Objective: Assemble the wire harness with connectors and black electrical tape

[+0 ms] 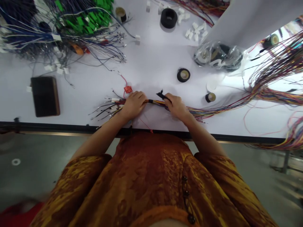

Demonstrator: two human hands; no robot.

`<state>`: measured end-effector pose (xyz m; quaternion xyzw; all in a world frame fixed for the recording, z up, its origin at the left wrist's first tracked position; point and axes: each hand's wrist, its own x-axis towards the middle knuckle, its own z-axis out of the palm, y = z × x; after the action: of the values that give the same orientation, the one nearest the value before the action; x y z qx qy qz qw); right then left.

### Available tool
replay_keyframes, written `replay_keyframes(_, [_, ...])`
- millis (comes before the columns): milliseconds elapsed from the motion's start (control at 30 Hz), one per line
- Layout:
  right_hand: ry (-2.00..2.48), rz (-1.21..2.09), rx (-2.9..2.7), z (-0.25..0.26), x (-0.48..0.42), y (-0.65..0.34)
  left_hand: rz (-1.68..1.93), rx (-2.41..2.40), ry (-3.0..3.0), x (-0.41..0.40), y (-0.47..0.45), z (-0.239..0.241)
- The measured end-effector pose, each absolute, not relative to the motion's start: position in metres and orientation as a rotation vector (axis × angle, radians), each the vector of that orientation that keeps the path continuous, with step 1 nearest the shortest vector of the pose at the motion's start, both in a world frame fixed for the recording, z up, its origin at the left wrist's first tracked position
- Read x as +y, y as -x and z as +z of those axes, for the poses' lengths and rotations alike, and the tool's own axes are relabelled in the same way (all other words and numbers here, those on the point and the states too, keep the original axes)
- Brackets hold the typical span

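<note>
Left hand (pixel 134 103) clasps wires (pixel 157 102), right hand (pixel 176 105) pinches a black piece (pixel 161 94); a bag (pixel 219 58) holds dark items (pixel 226 50).

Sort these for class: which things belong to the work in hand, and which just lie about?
Work in hand:
wire bundle
black wrap on it
black item at right hand
probably tape roll

Apparently lying about:
dark rectangular device
clear plastic bag
white pieces
</note>
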<state>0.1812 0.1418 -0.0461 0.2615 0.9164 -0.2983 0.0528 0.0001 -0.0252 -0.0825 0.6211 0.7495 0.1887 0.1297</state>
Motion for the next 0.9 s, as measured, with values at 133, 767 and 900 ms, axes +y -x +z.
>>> replay_keyframes(133, [-0.686,-0.764,2.844,-0.039,0.128,-0.179,0.561,2.126,-1.678,-0.021,0.007,-0.084])
replay_keyframes(767, [-0.455,-0.066,2.709,-0.017,0.114,-0.143,0.383,2.229,-1.469,0.001,0.014,-0.084])
replay_keyframes(900, [-0.491,-0.015,2.601,-0.006,0.115,-0.147,0.343,2.271,-1.450,0.001,0.012,-0.086])
